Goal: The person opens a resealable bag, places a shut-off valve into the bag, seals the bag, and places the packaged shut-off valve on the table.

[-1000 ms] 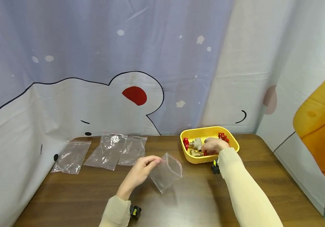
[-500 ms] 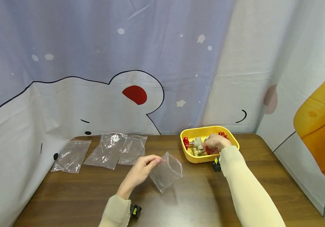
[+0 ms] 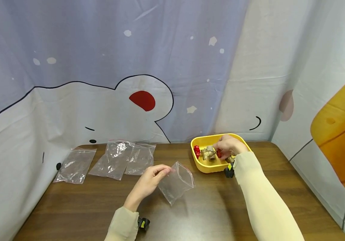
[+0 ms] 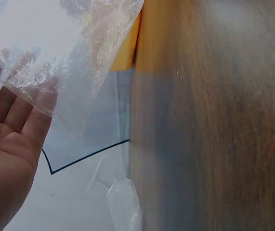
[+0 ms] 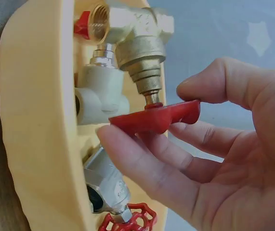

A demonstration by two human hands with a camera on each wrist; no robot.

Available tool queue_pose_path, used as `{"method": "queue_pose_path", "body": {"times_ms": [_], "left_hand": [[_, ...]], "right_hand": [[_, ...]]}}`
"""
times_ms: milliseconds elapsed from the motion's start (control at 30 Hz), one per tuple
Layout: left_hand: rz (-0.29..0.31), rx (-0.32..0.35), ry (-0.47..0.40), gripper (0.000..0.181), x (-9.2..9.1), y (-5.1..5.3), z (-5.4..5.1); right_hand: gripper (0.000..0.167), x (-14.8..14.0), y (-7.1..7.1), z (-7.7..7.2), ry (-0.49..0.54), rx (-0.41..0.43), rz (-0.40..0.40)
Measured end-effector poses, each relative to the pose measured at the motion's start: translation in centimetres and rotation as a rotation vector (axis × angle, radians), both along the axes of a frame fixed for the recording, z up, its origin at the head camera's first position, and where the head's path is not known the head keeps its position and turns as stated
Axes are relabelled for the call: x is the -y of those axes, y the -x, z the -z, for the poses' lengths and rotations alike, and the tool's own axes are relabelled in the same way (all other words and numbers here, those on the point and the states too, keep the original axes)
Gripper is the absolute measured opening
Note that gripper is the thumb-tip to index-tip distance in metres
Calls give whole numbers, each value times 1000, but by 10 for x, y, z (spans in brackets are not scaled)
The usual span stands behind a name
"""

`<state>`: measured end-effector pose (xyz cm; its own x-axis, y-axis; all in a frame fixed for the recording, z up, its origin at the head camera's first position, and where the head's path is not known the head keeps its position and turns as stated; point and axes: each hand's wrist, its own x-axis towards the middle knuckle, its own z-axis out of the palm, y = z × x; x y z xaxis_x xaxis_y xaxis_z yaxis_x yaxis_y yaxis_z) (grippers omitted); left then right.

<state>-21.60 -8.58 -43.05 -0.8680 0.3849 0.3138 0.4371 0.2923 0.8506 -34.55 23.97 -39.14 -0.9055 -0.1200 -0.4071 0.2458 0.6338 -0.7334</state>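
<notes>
My left hand pinches the top edge of a clear zip bag, whose mouth gapes toward the right. In the left wrist view the crumpled plastic covers some fingertips. Over at the yellow basin, my right hand holds a brass valve by its red handwheel, between thumb and fingers. The valve body points away from the palm, above the basin's contents. Below it lie a pale grey valve and a silver valve with a red handwheel.
Several flat clear zip bags lie at the back left of the wooden table: one apart, others overlapping. A printed curtain hangs right behind the table's back edge.
My right hand has taken the brass valve by its handwheel and raised it a little from the basin. The left hand and its bag have stayed in place.
</notes>
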Motion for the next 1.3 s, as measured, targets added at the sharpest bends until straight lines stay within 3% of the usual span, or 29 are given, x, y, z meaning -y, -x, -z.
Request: {"method": "queue_pose_path", "body": {"times_ms": [500,700,1033,1300], "left_hand": [[6,7,-7,20,-1,1,2],[8,3,-9,21,-1,1,3],[-3,-6,1,20,-1,2,4],[-13,6,-11,22,2,23,37]], "right_hand": [[8,-11,-2,15,86,-14,60],[7,-10,-1,7,118,-55,102],[17,-1,-5,-12,165,-114,51],[32,19,-19,-36,254,-186,11]]}}
